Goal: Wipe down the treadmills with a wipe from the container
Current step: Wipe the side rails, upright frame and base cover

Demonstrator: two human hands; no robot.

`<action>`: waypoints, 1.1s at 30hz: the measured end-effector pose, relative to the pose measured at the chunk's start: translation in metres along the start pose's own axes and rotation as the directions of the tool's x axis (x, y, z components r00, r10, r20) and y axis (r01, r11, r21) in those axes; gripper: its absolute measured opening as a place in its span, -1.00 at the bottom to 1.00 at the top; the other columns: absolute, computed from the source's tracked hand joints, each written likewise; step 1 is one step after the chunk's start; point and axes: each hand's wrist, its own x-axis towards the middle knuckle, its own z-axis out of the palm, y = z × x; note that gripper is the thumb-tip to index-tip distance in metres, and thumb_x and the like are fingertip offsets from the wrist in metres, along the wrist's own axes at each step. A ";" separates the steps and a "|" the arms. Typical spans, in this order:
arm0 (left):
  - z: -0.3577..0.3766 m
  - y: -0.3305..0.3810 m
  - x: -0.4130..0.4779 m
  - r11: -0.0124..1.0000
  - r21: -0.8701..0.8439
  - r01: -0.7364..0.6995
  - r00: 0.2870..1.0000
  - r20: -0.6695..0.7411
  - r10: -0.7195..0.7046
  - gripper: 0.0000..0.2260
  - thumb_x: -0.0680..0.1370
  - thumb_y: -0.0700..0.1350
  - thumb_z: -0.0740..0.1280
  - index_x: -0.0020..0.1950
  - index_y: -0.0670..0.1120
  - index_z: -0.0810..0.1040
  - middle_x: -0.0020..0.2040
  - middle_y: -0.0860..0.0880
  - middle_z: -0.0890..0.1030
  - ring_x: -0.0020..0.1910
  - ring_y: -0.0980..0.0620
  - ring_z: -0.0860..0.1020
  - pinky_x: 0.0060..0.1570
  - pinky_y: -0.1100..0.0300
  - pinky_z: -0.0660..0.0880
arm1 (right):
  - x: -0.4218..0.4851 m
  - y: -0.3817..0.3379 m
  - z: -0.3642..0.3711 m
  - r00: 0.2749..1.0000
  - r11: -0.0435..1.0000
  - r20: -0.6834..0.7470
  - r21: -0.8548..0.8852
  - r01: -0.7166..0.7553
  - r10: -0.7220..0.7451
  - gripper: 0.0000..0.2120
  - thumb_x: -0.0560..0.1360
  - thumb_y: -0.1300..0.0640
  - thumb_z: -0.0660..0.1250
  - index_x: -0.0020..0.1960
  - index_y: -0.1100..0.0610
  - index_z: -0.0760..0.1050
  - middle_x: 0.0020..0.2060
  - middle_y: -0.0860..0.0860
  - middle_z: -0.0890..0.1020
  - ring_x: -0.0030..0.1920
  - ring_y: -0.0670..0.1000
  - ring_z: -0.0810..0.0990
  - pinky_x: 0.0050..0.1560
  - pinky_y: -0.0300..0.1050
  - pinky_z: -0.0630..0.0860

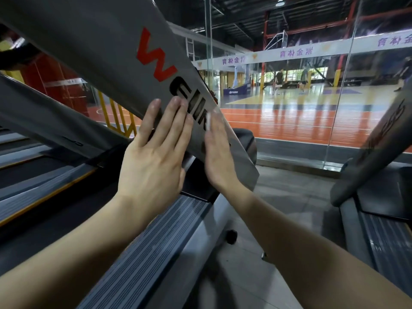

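Pressing both hands on the grey treadmill post (100, 52), the person is busy with the wiping step. The left hand (153, 157) lies flat on the post with its fingers straight and spread, holding nothing. The right hand (217, 152) is blurry, but its fingers look straight too. They seem to push a small white wipe (208, 122) against the edge of the post, just by the black letters. Only a little bit of the wipe shows. The container is not in sight.

To do this well, the wipe should lie flat under the fingers and slide the long way down the post, over the letters and the red W (153, 55), with no patch missed. The left hand can steady the post. The ribbed side rail (156, 241) below and the next treadmill (379, 197) on the right probably need wiping too.
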 end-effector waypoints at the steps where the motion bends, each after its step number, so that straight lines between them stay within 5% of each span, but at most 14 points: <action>1: 0.003 0.007 0.002 1.000 -0.020 0.002 1.000 -0.008 -0.002 -0.24 0.66 0.06 -0.01 0.72 -0.29 -0.22 0.71 -0.33 -0.29 0.71 -0.26 -0.33 0.63 -0.28 -0.39 | 0.000 -0.005 0.005 0.994 0.994 -0.012 -0.018 0.108 -0.108 -0.47 0.82 0.00 -0.04 0.75 0.06 -0.04 0.73 -0.09 -0.08 0.71 -0.13 -0.15 0.72 0.03 -0.14; 3: 0.010 0.019 0.009 0.998 -0.057 0.016 0.999 -0.033 -0.017 -0.23 0.66 0.06 0.05 0.72 -0.31 -0.18 0.71 -0.34 -0.27 0.71 -0.24 -0.32 0.63 -0.26 -0.40 | 0.002 0.010 0.008 0.985 0.985 -0.019 -0.051 0.168 -0.169 -0.48 0.82 0.07 -0.02 0.75 0.09 -0.04 0.73 -0.07 -0.08 0.71 -0.09 -0.15 0.72 0.08 -0.11; 7: 0.031 0.028 0.020 0.999 -0.050 -0.021 0.998 -0.059 0.018 -0.22 0.66 0.06 0.06 0.71 -0.32 -0.21 0.71 -0.32 -0.30 0.72 -0.23 -0.31 0.59 -0.24 -0.49 | 0.013 0.094 -0.013 0.964 0.961 -0.012 -0.076 -0.264 0.264 -0.46 0.80 -0.14 -0.14 0.75 -0.09 -0.11 0.72 -0.19 -0.08 0.67 -0.25 -0.14 0.72 0.06 -0.09; 9: 0.037 0.024 0.021 0.998 -0.042 -0.049 0.996 -0.072 0.046 -0.21 0.65 0.04 0.09 0.71 -0.32 -0.20 0.72 -0.30 -0.28 0.73 -0.22 -0.27 0.58 -0.22 -0.51 | 0.013 0.109 -0.018 0.928 0.925 0.015 -0.091 -0.369 0.371 -0.46 0.79 -0.17 -0.16 0.74 -0.12 -0.11 0.72 -0.21 -0.06 0.66 -0.28 -0.12 0.71 0.04 -0.08; 11: 0.038 0.020 0.022 0.995 -0.087 -0.050 0.995 -0.087 0.042 -0.19 0.62 -0.01 0.16 0.72 -0.33 -0.16 0.74 -0.29 -0.22 0.74 -0.21 -0.22 0.59 -0.19 -0.49 | 0.013 0.092 -0.015 0.958 0.957 0.001 -0.064 -0.284 0.285 -0.47 0.80 -0.14 -0.14 0.74 -0.08 -0.08 0.72 -0.18 -0.06 0.67 -0.25 -0.12 0.72 0.05 -0.09; 14: 0.032 0.018 0.023 0.988 -0.149 -0.045 0.997 -0.074 0.034 -0.21 0.63 -0.05 0.20 0.72 -0.33 -0.10 0.75 -0.27 -0.18 0.74 -0.19 -0.20 0.62 -0.17 -0.45 | 0.011 0.051 -0.008 0.998 0.997 -0.037 -0.053 0.048 -0.050 -0.51 0.82 0.07 -0.08 0.73 0.05 -0.04 0.72 -0.06 -0.07 0.72 -0.04 -0.11 0.72 0.18 -0.07; 17: 0.029 0.014 0.021 0.990 -0.131 -0.059 0.996 -0.072 0.050 -0.30 0.70 -0.03 0.05 0.72 -0.31 -0.15 0.75 -0.25 -0.21 0.74 -0.18 -0.22 0.63 -0.15 -0.44 | -0.001 0.050 0.002 0.985 0.983 -0.010 -0.059 0.174 -0.175 -0.48 0.80 0.20 -0.02 0.73 0.17 -0.05 0.72 0.01 -0.09 0.73 0.07 -0.13 0.71 0.23 -0.08; 19: 0.028 0.012 0.015 0.994 -0.083 -0.072 0.995 -0.079 0.065 -0.33 0.72 0.01 -0.07 0.73 -0.28 -0.19 0.74 -0.24 -0.23 0.74 -0.17 -0.23 0.63 -0.15 -0.45 | -0.010 0.080 0.004 1.000 0.999 -0.025 -0.036 -0.005 0.004 -0.46 0.82 0.08 -0.03 0.75 0.10 -0.11 0.73 -0.04 -0.14 0.72 -0.06 -0.19 0.71 0.18 -0.13; 21: 0.028 0.015 0.010 0.997 -0.022 -0.072 0.995 -0.075 0.070 -0.31 0.72 0.00 -0.02 0.72 -0.26 -0.24 0.74 -0.22 -0.26 0.73 -0.17 -0.27 0.62 -0.15 -0.46 | -0.017 0.106 0.001 0.961 0.961 0.001 -0.003 -0.277 0.277 -0.43 0.81 -0.07 -0.10 0.75 0.05 -0.18 0.72 -0.11 -0.19 0.69 -0.16 -0.25 0.71 0.11 -0.19; 23: 0.028 0.017 0.010 0.997 -0.016 -0.079 0.997 -0.029 0.078 -0.26 0.69 -0.03 0.05 0.72 -0.24 -0.29 0.73 -0.22 -0.31 0.72 -0.17 -0.31 0.60 -0.17 -0.48 | -0.018 0.110 0.003 0.921 0.922 0.045 -0.004 -0.388 0.388 -0.41 0.80 -0.10 -0.13 0.74 0.08 -0.21 0.72 -0.09 -0.22 0.68 -0.15 -0.29 0.70 0.09 -0.22; 26: 0.031 0.023 0.007 0.999 0.018 -0.042 0.998 -0.037 0.042 -0.25 0.67 -0.06 0.07 0.72 -0.24 -0.30 0.73 -0.22 -0.32 0.72 -0.19 -0.32 0.58 -0.19 -0.51 | -0.038 0.086 0.011 0.998 0.999 0.026 0.008 -0.053 0.053 -0.44 0.82 0.05 -0.06 0.73 0.18 -0.15 0.72 0.01 -0.22 0.71 0.01 -0.27 0.71 0.17 -0.18; 28: 0.031 0.028 0.008 1.000 -0.009 -0.020 0.999 -0.030 0.020 -0.22 0.67 -0.03 0.12 0.73 -0.21 -0.26 0.73 -0.20 -0.31 0.72 -0.17 -0.31 0.59 -0.18 -0.50 | -0.050 0.088 0.020 0.988 0.990 0.063 -0.004 0.141 -0.141 -0.43 0.80 0.14 0.01 0.73 0.19 -0.13 0.72 0.04 -0.22 0.72 0.10 -0.25 0.71 0.19 -0.16; 30: 0.030 0.034 0.010 0.996 -0.090 0.024 0.999 -0.025 -0.026 -0.21 0.66 -0.01 0.20 0.76 -0.18 -0.16 0.75 -0.19 -0.26 0.73 -0.17 -0.28 0.60 -0.18 -0.47 | -0.059 0.118 0.023 1.000 1.000 0.022 -0.023 0.022 -0.021 -0.41 0.80 0.11 0.01 0.73 0.15 -0.17 0.72 0.00 -0.24 0.71 0.04 -0.28 0.71 0.18 -0.18; 33: 0.036 0.043 0.010 0.992 -0.118 0.034 0.999 -0.025 -0.037 -0.22 0.63 -0.04 0.26 0.77 -0.17 -0.05 0.75 -0.22 -0.19 0.74 -0.18 -0.23 0.64 -0.20 -0.40 | -0.060 0.158 0.013 0.917 0.918 0.044 0.007 -0.396 0.396 -0.40 0.80 -0.04 -0.06 0.74 0.09 -0.21 0.71 -0.11 -0.27 0.67 -0.16 -0.32 0.71 0.12 -0.20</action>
